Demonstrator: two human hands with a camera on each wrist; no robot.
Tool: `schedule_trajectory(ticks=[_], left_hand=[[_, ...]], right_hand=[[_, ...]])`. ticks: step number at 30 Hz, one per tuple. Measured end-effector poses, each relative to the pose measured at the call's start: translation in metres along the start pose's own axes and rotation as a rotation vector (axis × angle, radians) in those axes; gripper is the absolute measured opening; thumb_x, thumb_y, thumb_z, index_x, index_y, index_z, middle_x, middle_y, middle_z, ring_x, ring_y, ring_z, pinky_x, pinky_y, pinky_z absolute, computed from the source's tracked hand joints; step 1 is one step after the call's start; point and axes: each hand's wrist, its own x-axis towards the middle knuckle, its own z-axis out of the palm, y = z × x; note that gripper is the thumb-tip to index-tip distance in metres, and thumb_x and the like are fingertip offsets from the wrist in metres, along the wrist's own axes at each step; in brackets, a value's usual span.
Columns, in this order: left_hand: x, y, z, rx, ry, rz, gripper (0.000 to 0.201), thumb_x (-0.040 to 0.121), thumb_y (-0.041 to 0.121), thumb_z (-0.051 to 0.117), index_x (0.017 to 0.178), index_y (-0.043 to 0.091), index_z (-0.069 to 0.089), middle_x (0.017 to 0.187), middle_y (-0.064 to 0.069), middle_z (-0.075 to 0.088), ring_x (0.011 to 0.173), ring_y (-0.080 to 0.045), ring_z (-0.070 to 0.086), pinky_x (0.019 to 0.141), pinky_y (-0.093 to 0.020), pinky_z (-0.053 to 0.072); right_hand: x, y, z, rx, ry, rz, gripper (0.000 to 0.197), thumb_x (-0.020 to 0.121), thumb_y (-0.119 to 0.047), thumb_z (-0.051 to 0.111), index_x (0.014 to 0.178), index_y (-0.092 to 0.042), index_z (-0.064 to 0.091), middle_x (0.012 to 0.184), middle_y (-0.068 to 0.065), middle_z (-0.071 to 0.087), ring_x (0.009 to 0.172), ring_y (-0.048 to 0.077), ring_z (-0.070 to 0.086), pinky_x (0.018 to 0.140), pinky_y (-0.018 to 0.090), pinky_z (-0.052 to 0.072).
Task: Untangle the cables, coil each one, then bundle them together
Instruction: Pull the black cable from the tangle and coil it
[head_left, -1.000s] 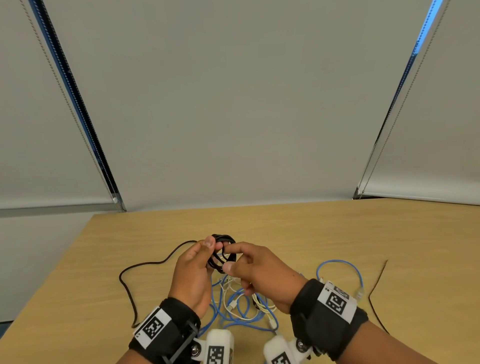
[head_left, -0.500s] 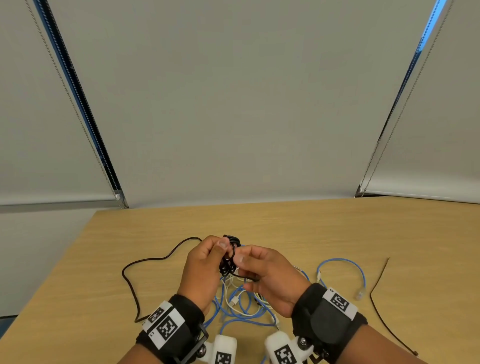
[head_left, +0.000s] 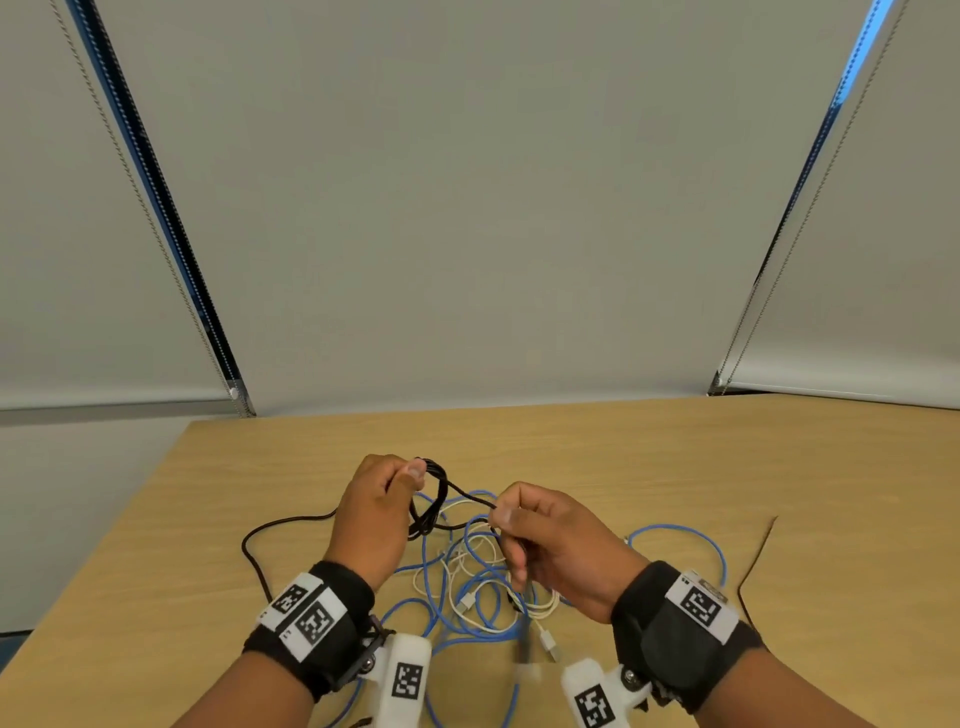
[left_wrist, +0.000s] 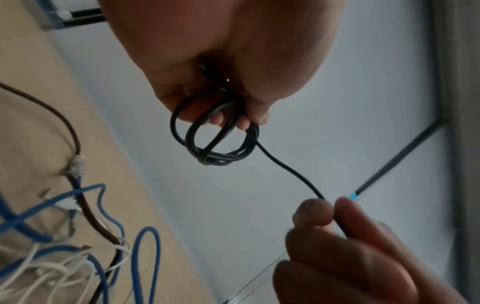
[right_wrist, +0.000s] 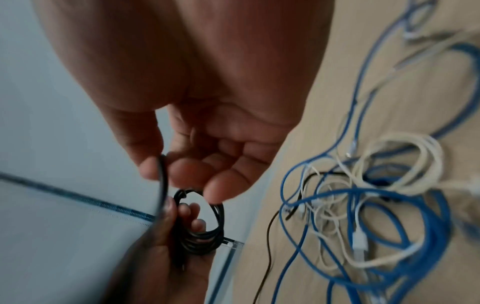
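Left hand (head_left: 371, 512) is curled round a small coil of the black cable (head_left: 434, 501), with the loops pinched between thumb and fingers above the tabletop (head_left: 675, 467); in the left wrist view the same coil (left_wrist: 221, 142) hangs under the fingertips, and the part inside the fist is hidden; the right hand (head_left: 550, 540) is held a little to the right, and one strand of the black cable is pinched between its thumb and first finger; this strand is stretched from the coil across to the right hand; the other end of the black cable is trailed off to the left over the tabletop and is lost behind the left wrist band (head_left: 311, 618); under and between the hands a tangle of blue cable (head_left: 675, 530) and white cable (head_left: 467, 603) is spread on the tabletop; which loop goes over which cannot be told, as much of the tangle is covered by the hands and wrists; the right wrist view is blurred, so the plugs in the pile (right_wrist: 363, 205) are hard to make out; a thin dark cable (head_left: 758, 556) is laid apart at the right, and its near end is hidden behind the right wrist.
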Motion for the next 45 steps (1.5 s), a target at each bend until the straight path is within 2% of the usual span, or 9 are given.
schedule_trajectory(ticks=[5, 8, 11, 17, 21, 28, 32, 40, 45], left_hand=[[0.001, 0.004, -0.004, -0.558, 0.017, -0.31, 0.027, 0.1, 0.027, 0.058, 0.08, 0.011, 0.067, 0.076, -0.003, 0.06, 0.055, -0.012, 0.053, 0.065, -0.035, 0.047], [-0.002, 0.015, -0.006, -0.892, -0.146, -0.41, 0.019, 0.095, 0.019, 0.062, 0.086, 0.005, 0.071, 0.078, -0.007, 0.066, 0.059, -0.016, 0.061, 0.062, -0.035, 0.058], [-0.008, 0.026, -0.002, -0.988, -0.301, -0.409, 0.019, 0.09, 0.018, 0.063, 0.08, 0.008, 0.076, 0.094, -0.012, 0.07, 0.064, -0.017, 0.063, 0.062, -0.034, 0.06], [-0.019, 0.028, 0.01, -0.794, -0.45, -0.381, 0.023, 0.101, 0.019, 0.054, 0.084, 0.006, 0.063, 0.112, -0.028, 0.067, 0.077, -0.033, 0.064, 0.072, -0.043, 0.062], [-0.03, 0.027, 0.022, -0.658, -0.426, -0.331, 0.024, 0.101, 0.02, 0.055, 0.086, 0.006, 0.068, 0.084, -0.012, 0.074, 0.069, -0.02, 0.061, 0.067, -0.034, 0.06], [-0.025, 0.021, 0.024, -0.53, -0.202, -0.318, 0.026, 0.101, 0.02, 0.056, 0.082, 0.01, 0.069, 0.087, -0.015, 0.074, 0.066, -0.015, 0.057, 0.072, -0.041, 0.05], [-0.024, 0.017, 0.026, -0.441, -0.06, -0.251, 0.023, 0.099, 0.021, 0.058, 0.082, 0.012, 0.07, 0.089, -0.019, 0.074, 0.069, -0.015, 0.058, 0.074, -0.041, 0.05], [-0.037, 0.019, 0.035, -0.341, -0.061, -0.074, 0.022, 0.1, 0.02, 0.057, 0.084, 0.009, 0.067, 0.077, -0.006, 0.074, 0.075, -0.021, 0.07, 0.076, -0.038, 0.056], [-0.039, 0.015, 0.036, -0.398, -0.131, -0.09, 0.021, 0.102, 0.016, 0.052, 0.089, 0.005, 0.065, 0.085, -0.007, 0.076, 0.081, -0.02, 0.074, 0.069, -0.027, 0.059]], right_hand=[[0.0, -0.014, -0.007, -0.356, 0.031, -0.039, 0.013, 0.097, -0.014, 0.065, 0.102, -0.004, 0.071, 0.072, 0.004, 0.069, 0.065, 0.015, 0.062, 0.068, 0.031, 0.052], [0.002, -0.023, -0.007, -0.607, 0.11, -0.134, 0.007, 0.094, -0.014, 0.069, 0.095, -0.013, 0.076, 0.096, 0.003, 0.075, 0.092, 0.018, 0.069, 0.088, 0.034, 0.055], [0.006, -0.028, -0.004, -0.687, 0.2, -0.24, 0.01, 0.094, -0.014, 0.068, 0.093, -0.021, 0.074, 0.093, -0.003, 0.073, 0.09, 0.012, 0.065, 0.087, 0.029, 0.052], [0.01, -0.026, 0.003, -0.182, 0.285, -0.276, 0.016, 0.099, -0.003, 0.057, 0.095, -0.011, 0.07, 0.097, 0.01, 0.073, 0.085, 0.02, 0.071, 0.074, 0.033, 0.06], [0.015, -0.028, 0.003, -0.037, 0.321, -0.228, 0.015, 0.098, 0.001, 0.058, 0.098, -0.009, 0.07, 0.092, 0.009, 0.072, 0.081, 0.021, 0.07, 0.072, 0.038, 0.06], [0.012, -0.024, 0.003, -0.43, 0.539, -0.214, 0.02, 0.096, -0.009, 0.059, 0.105, -0.027, 0.059, 0.1, -0.003, 0.061, 0.084, 0.015, 0.06, 0.082, 0.041, 0.056], [0.006, -0.016, 0.015, -0.83, 0.351, -0.271, 0.015, 0.097, -0.029, 0.059, 0.084, -0.031, 0.066, 0.077, -0.018, 0.065, 0.07, -0.001, 0.057, 0.062, 0.017, 0.045], [0.012, -0.013, 0.016, -1.118, 0.411, -0.24, 0.032, 0.093, -0.055, 0.058, 0.082, -0.026, 0.066, 0.072, -0.011, 0.054, 0.066, 0.007, 0.051, 0.058, 0.027, 0.037], [0.015, -0.018, 0.016, -1.186, 0.383, -0.238, 0.027, 0.095, -0.043, 0.061, 0.074, -0.025, 0.059, 0.078, -0.006, 0.059, 0.073, 0.015, 0.055, 0.064, 0.033, 0.047]])
